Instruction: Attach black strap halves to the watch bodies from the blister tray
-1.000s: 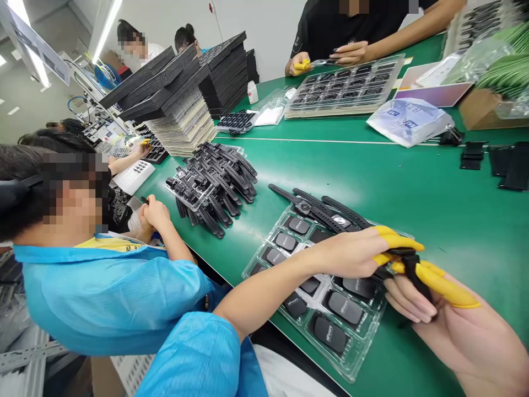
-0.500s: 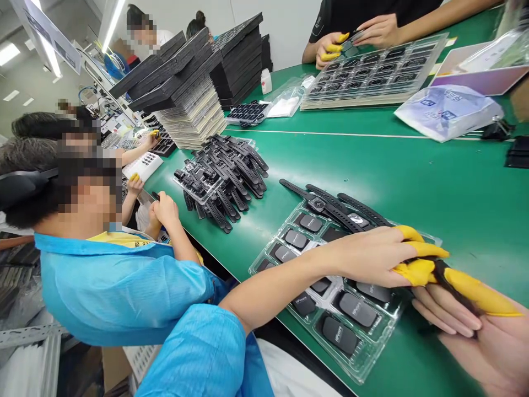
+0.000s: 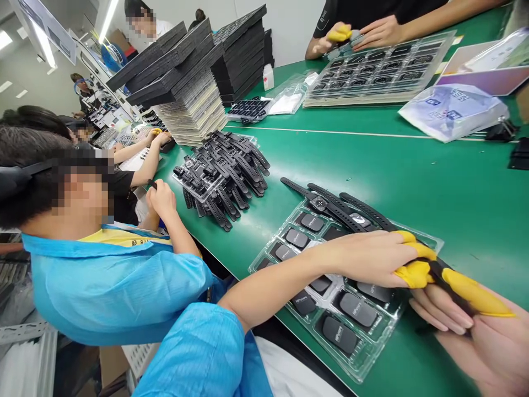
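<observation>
My left hand (image 3: 380, 258) has yellow finger covers and pinches a black watch strap (image 3: 453, 292). On the other side, my right hand (image 3: 481, 325), with a yellow-covered finger or thumb, is closed on the same strap. Part of the strap and whatever joins it is hidden by my fingers. Beneath my left forearm lies a clear plastic tray (image 3: 359, 370) with dark rounded-square pieces (image 3: 357, 309) bearing white print in its pockets. Several black smartwatches (image 3: 334, 209) with straps lie across the tray's far edge, close to my left hand.
A heap of strapped watches (image 3: 225, 171) stands on the green table (image 3: 314, 157). Beyond it rise stacked black trays (image 3: 173, 66). Across the table, a co-worker's hands (image 3: 382, 32) work over a filled tray (image 3: 372, 74). A co-worker in blue (image 3: 111, 281) sits close on my left.
My hands shift only slightly, still on the strap. The neighbouring co-worker's head has moved left, and another person's arms now show beyond. Across the table, the co-worker's yellow-covered fingers have moved.
</observation>
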{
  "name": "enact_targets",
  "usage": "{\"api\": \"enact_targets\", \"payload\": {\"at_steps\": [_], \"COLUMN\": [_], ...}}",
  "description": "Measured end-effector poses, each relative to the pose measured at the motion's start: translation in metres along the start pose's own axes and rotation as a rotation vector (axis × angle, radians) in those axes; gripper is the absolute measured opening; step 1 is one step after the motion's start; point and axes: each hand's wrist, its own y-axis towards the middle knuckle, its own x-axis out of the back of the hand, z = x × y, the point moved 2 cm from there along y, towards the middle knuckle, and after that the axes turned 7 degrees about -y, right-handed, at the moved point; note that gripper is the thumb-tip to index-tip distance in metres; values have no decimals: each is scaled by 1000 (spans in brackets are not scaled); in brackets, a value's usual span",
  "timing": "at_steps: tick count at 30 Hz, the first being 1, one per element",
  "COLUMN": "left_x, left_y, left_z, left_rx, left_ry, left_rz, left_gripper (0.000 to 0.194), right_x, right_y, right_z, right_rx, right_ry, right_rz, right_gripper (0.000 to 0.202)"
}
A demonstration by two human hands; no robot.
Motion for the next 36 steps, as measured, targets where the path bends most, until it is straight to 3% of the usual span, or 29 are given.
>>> {"api": "enact_targets", "payload": {"at_steps": [2,4,8,13,17,29,36], "left_x": [-2,-3,-1,0,-3,-5,-8], "left_y": [1,0,-5,-5,-3,-4,-3], "left_z": [3,4,0,10,12,10,11], "left_rx": [-17,-55,-114,-147,-162,-151,-82], "left_ry": [-13,-51,-197,-297,-358,-216,-60], "left_rz": [8,-16,-170,-290,-299,-354,-261], "left_gripper": [45,42,39,41,40,43,33], "right_x": [3,2,-7,-7,-3,0,-2], "right_y": [2,2,2,10,12,12,11], "right_z": [-1,1,13,15,13,7,5], "right_rx": [-131,-197,-224,-176,-130,-133,-153], "right_ry": [6,39,133,165,196,101,92], "right_rz": [-201,-288,-328,-399,-426,-486,-478], "right_gripper": [55,57,55,50,47,47,48]}}
